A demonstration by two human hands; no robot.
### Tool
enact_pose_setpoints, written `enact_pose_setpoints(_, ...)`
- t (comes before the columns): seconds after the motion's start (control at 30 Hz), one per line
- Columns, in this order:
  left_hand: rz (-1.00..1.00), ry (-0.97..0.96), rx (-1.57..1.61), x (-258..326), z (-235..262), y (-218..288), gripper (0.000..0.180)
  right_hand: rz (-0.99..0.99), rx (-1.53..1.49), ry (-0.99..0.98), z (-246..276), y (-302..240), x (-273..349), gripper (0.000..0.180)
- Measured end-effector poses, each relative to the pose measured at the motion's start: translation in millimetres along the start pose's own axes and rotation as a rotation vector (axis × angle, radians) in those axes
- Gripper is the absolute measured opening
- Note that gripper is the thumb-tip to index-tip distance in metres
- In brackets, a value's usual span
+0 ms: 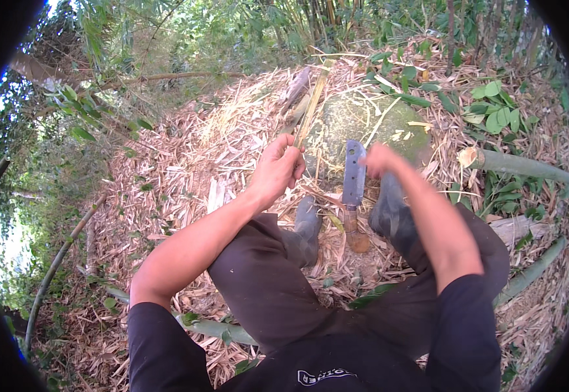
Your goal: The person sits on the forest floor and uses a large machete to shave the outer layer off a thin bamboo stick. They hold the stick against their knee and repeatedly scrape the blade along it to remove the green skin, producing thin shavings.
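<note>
My left hand (276,168) is closed around the lower end of a long thin bamboo strip (310,108), which runs up and away over the leaf litter. A chopping knife (354,175) with a broad grey blade and a wooden handle stands between my boots, blade up, against a mossy round rock (363,124). My right hand (381,160) is blurred just right of the blade's top. Its fingers look curled, but whether it holds anything is unclear. I sit with my knees apart in dark trousers.
Dry bamboo leaves and shavings cover the ground. A cut green bamboo pole (519,166) lies to the right and another pole (533,271) lower right. My rubber boots (307,225) rest by the rock. A thin bent stem (55,268) and bushes stand on the left.
</note>
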State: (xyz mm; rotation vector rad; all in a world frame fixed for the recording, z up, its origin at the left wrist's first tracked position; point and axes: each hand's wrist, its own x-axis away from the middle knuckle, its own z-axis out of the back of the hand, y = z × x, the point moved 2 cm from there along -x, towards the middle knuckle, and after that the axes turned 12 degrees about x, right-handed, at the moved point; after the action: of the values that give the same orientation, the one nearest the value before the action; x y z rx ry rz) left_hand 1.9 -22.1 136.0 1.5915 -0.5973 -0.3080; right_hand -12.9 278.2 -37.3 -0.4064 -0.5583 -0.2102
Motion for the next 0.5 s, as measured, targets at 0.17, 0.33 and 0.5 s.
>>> enact_pose_setpoints(0.17, 0.013, -0.057, -0.024, 9, -3, 2, 0.015, 0.175, 0.306, 0.617, 184, -64, 73, 0.072)
enact_pose_setpoints(0.33, 0.049, -0.16, -0.053, 15, -2, 3, 0.014, 0.53, -0.059, 0.663, 183, -92, 126, 0.072)
enact_pose_setpoints(0.5, 0.062, -0.227, -0.109, 14, -9, 0, 0.014, 0.535, -0.312, 0.586, 157, -70, 127, 0.037)
